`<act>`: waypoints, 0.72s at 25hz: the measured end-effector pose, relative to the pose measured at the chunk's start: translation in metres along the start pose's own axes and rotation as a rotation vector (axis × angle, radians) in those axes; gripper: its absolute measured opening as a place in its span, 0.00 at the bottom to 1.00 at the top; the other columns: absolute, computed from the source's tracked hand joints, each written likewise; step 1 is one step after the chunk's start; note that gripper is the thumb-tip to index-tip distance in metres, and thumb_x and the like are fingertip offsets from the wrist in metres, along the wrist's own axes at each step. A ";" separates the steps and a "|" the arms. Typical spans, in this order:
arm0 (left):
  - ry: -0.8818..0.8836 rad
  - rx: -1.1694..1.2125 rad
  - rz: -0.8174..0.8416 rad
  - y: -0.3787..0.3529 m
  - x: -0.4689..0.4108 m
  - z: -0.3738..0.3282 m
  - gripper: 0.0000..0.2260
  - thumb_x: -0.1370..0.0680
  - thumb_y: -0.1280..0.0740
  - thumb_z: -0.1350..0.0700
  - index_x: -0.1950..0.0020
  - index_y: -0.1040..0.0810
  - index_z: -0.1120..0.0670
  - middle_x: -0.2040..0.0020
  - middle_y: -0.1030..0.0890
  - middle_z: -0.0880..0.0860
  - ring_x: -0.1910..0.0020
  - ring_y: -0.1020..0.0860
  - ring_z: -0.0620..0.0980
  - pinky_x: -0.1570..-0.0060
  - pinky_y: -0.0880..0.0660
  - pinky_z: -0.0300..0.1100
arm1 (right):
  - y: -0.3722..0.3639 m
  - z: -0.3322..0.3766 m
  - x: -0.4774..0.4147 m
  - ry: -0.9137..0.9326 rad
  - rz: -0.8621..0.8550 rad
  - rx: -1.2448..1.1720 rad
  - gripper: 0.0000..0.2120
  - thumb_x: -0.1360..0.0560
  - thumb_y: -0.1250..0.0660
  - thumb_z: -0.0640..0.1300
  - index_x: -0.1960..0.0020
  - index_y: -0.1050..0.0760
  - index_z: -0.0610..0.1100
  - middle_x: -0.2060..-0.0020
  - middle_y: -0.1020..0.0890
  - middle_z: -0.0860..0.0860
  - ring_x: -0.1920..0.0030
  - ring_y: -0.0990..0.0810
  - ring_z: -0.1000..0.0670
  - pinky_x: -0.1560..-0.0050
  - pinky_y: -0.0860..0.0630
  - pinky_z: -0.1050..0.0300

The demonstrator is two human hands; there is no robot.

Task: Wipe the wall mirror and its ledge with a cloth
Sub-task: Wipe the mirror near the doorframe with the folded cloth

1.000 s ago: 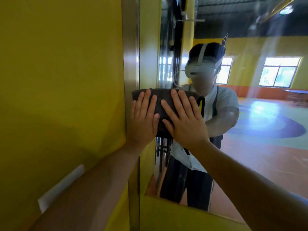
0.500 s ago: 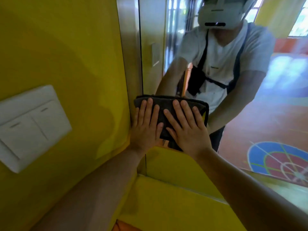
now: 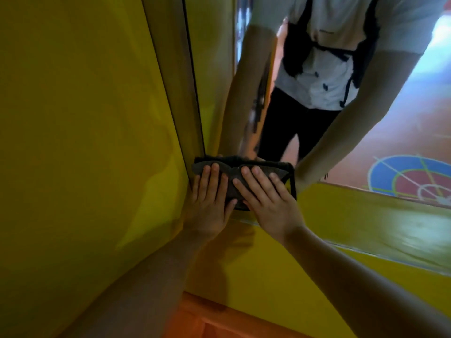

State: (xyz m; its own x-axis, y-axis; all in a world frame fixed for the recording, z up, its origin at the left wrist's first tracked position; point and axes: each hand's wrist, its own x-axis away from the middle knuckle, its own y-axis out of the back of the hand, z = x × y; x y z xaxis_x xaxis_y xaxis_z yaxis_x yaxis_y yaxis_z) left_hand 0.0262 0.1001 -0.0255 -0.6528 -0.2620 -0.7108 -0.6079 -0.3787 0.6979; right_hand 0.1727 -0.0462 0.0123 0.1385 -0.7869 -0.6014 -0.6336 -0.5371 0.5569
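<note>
- The dark grey cloth (image 3: 246,178), folded into a flat pad, lies at the lower left corner of the wall mirror (image 3: 402,113). Its left end touches the metal mirror frame (image 3: 174,93).
- The lower edge of the cloth reaches the glossy yellow ledge (image 3: 378,228) that runs beneath the glass.
- Your left hand (image 3: 210,203) lies flat on the left part of the cloth. Its fingers are straight and close together, pointing upward, and it grips nothing.
- Your right hand (image 3: 271,203) lies flat on the right part of the cloth. Its fingers are straight and slightly spread, angled up and to the left, and it also grips nothing.
- The two hands sit just beside each other, and the left thumb touches the edge of the right hand.
- The glass reflects your arms, a white shirt with black straps, dark trousers and a painted floor circle (image 3: 410,179).
- A yellow wall (image 3: 85,142) meets the frame on the left.
- An orange floor (image 3: 207,320) shows at the bottom edge.
</note>
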 end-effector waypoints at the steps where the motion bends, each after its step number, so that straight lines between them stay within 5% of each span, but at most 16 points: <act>1: 0.004 0.011 0.007 -0.012 0.015 -0.003 0.36 0.16 0.43 0.43 0.17 0.53 0.60 0.16 0.58 0.59 0.17 0.54 0.59 0.19 0.51 0.58 | -0.009 0.009 0.011 0.028 0.018 0.010 0.29 0.15 0.47 0.49 0.17 0.49 0.45 0.17 0.54 0.42 0.17 0.56 0.42 0.18 0.58 0.45; 5: 0.040 0.071 0.125 -0.037 0.072 -0.012 0.30 0.17 0.41 0.47 0.19 0.43 0.60 0.17 0.46 0.61 0.18 0.45 0.60 0.22 0.41 0.60 | -0.036 0.043 0.050 0.126 0.122 0.010 0.27 0.15 0.57 0.43 0.17 0.51 0.42 0.17 0.54 0.43 0.17 0.54 0.43 0.18 0.57 0.45; 8: 0.026 0.091 0.297 -0.032 0.095 -0.010 0.29 0.15 0.42 0.46 0.18 0.40 0.58 0.17 0.46 0.59 0.17 0.47 0.57 0.21 0.43 0.60 | -0.042 0.062 0.068 0.147 0.189 -0.053 0.27 0.16 0.59 0.43 0.17 0.50 0.40 0.17 0.52 0.42 0.18 0.52 0.43 0.19 0.55 0.45; 18: -0.031 0.216 0.339 -0.039 0.104 -0.052 0.26 0.14 0.45 0.44 0.21 0.32 0.58 0.19 0.38 0.60 0.19 0.40 0.59 0.24 0.40 0.60 | -0.024 0.036 0.108 0.118 0.358 -0.090 0.31 0.19 0.52 0.46 0.18 0.46 0.39 0.17 0.56 0.43 0.17 0.58 0.43 0.19 0.62 0.45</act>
State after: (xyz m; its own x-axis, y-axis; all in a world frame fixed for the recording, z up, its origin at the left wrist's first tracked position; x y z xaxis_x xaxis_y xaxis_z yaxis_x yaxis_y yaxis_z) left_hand 0.0052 0.0414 -0.1312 -0.8438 -0.3117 -0.4368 -0.4350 -0.0793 0.8969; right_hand 0.1755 -0.1075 -0.0872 0.0107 -0.9561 -0.2928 -0.5894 -0.2425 0.7706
